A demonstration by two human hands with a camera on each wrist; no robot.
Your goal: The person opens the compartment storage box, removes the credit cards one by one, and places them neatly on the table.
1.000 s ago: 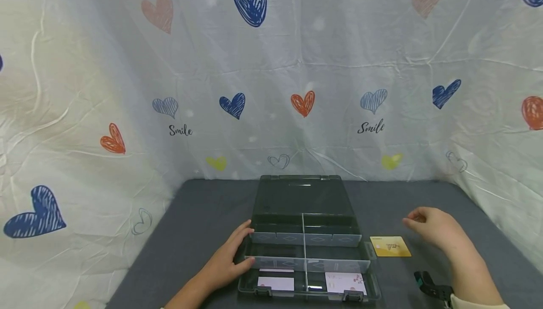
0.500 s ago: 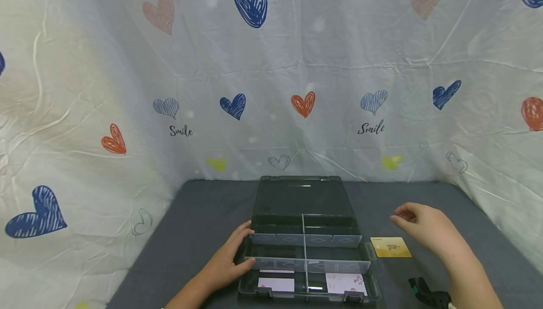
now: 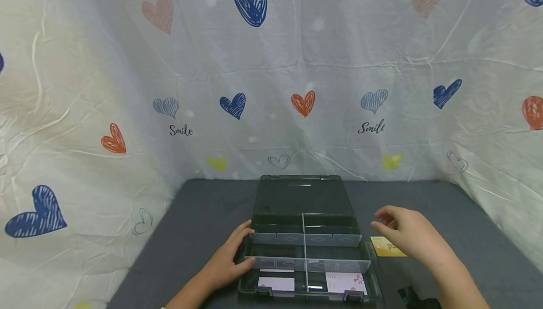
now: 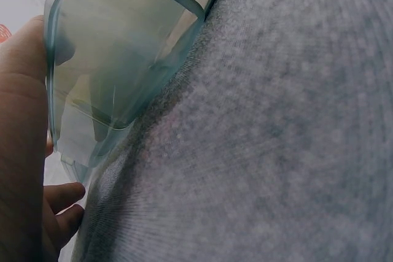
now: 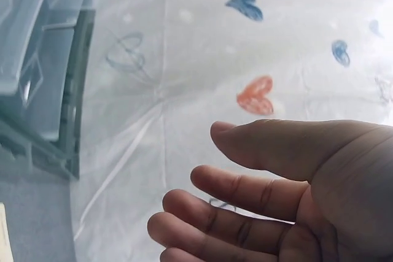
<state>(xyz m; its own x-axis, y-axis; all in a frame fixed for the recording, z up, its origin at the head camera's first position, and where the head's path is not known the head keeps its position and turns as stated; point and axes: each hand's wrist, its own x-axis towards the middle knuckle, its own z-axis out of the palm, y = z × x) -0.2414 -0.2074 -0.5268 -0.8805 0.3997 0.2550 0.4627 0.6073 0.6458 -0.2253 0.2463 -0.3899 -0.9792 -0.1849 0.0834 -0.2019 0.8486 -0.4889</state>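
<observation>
A dark translucent divided box (image 3: 305, 295) lies with its lid raised at the back. My left hand (image 3: 231, 259) rests against the box's left side, fingers spread, thumb over the rim; in the left wrist view the thumb lies along the clear wall (image 4: 123, 47). Pale cards (image 3: 276, 284) lie in the front left compartment, and a pink-white "VIP" card (image 3: 345, 282) in the front right one. My right hand (image 3: 409, 231) hovers right of the box, over a yellow card (image 3: 387, 247) that it partly covers. Its relaxed fingers (image 5: 239, 182) hold nothing.
The box stands on a dark grey cloth-covered table (image 3: 203, 215). A white curtain (image 3: 271, 64) printed with hearts hangs behind and at the sides. A black strap-like device (image 3: 417, 298) shows by my right wrist.
My right hand has moved left toward the box, and now overlaps the yellow card in view. The left hand, the box and the cards have stayed in place.
</observation>
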